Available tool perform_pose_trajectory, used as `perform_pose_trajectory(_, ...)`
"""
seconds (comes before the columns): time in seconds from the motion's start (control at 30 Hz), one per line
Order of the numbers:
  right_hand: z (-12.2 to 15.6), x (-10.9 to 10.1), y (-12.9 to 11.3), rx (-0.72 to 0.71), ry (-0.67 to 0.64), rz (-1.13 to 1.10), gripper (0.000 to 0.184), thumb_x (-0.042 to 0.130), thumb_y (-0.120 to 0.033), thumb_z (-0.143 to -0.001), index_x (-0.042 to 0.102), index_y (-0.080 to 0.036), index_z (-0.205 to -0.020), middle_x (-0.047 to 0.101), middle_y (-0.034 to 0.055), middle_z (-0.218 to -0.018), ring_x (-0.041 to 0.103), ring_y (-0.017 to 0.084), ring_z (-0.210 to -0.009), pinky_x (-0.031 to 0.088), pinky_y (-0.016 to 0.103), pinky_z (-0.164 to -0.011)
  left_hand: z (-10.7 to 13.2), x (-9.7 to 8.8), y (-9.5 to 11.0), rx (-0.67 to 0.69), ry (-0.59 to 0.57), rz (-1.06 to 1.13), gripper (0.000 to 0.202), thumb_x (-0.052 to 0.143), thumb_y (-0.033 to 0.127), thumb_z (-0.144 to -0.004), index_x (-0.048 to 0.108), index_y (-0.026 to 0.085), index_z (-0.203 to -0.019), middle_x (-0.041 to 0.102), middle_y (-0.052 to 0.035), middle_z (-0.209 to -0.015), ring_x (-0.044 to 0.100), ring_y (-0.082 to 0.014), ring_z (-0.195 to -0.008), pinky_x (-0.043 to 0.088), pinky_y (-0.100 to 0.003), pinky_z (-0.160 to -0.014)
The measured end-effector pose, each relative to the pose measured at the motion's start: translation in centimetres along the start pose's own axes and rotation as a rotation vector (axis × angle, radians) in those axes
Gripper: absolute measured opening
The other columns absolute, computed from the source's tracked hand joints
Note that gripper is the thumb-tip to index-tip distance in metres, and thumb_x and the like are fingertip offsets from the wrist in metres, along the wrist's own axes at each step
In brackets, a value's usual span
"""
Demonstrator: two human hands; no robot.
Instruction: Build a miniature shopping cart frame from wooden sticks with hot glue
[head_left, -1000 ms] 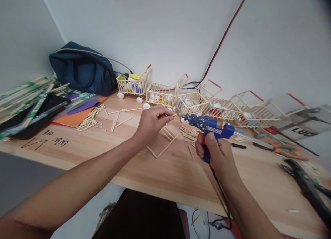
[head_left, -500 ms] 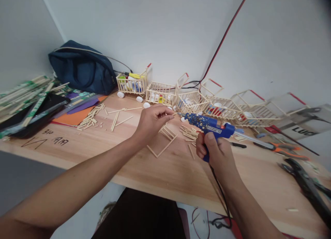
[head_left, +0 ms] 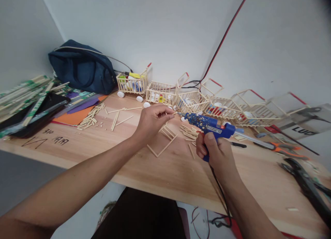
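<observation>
My right hand (head_left: 216,147) is wrapped round the grip of a blue glue gun (head_left: 207,123), its glue-speckled nozzle pointing left. A clear glue stick (head_left: 252,138) sticks out of its rear. My left hand (head_left: 156,118) pinches a short wooden stick (head_left: 175,113) between thumb and fingertips, its end close to the nozzle tip; whether they touch I cannot tell. Below the left hand a partly hidden frame of wooden sticks (head_left: 167,146) lies on the table. A pile of cut sticks (head_left: 188,132) lies between the hands, partly behind the glue gun.
Several small stick-built carts (head_left: 161,92) line the wall, some filled with coloured items. A dark blue bag (head_left: 82,68), orange paper (head_left: 69,118) and loose sticks (head_left: 91,116) are at left. Orange-handled pliers (head_left: 289,151) and a black tool (head_left: 305,187) lie at right. The gun's cord (head_left: 219,187) hangs over the table's front edge.
</observation>
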State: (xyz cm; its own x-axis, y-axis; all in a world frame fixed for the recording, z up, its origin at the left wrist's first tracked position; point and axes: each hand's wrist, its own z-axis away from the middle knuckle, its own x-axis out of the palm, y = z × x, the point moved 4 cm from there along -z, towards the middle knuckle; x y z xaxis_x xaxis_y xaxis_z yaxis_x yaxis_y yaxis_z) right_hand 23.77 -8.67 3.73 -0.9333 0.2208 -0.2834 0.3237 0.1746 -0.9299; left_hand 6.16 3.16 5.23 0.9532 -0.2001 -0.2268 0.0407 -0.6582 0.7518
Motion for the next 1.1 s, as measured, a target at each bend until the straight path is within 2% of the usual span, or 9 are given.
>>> perform_pose_trajectory(1.1,-0.01,-0.18,0.15,-0.027,0.045,0.023,0.061,0.046,-0.066,-0.092,0.043,-0.021,-0.05,0.044,0.0,-0.045,0.044,0.011,-0.045,0.032,0.027,-0.047,-0.06,0.08,-0.15,-0.045,0.015,0.019,0.005,0.071,0.016,-0.076,0.075,0.019,-0.075,0.074,-0.0031,-0.081,0.064,-0.0141,-0.074,0.047,-0.027,-0.066)
